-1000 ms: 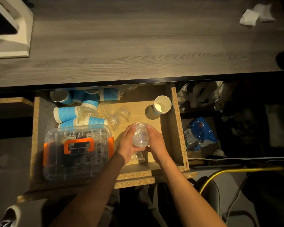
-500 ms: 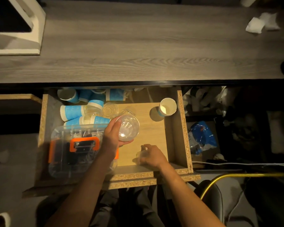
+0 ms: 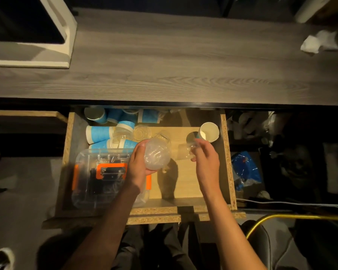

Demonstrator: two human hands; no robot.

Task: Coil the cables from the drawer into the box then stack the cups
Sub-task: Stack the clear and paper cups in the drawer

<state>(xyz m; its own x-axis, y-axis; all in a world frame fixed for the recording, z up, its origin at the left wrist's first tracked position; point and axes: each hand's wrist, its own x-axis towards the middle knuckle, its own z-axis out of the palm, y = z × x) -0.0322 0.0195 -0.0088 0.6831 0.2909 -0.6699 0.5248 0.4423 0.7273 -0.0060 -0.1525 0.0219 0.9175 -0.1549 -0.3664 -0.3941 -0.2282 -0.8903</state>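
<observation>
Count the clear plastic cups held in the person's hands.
2. One clear cup is held in the left hand; a second clear cup is pinched by the right hand. More clear cups lie loose farther back in the drawer.

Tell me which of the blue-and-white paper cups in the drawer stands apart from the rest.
The blue-and-white paper cup in the drawer's back right corner, its open mouth facing up. All the other blue paper cups lie jumbled together at the back left, behind the clear plastic box.

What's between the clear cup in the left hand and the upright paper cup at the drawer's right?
Head view: the right hand, gripping a second clear cup.
</observation>
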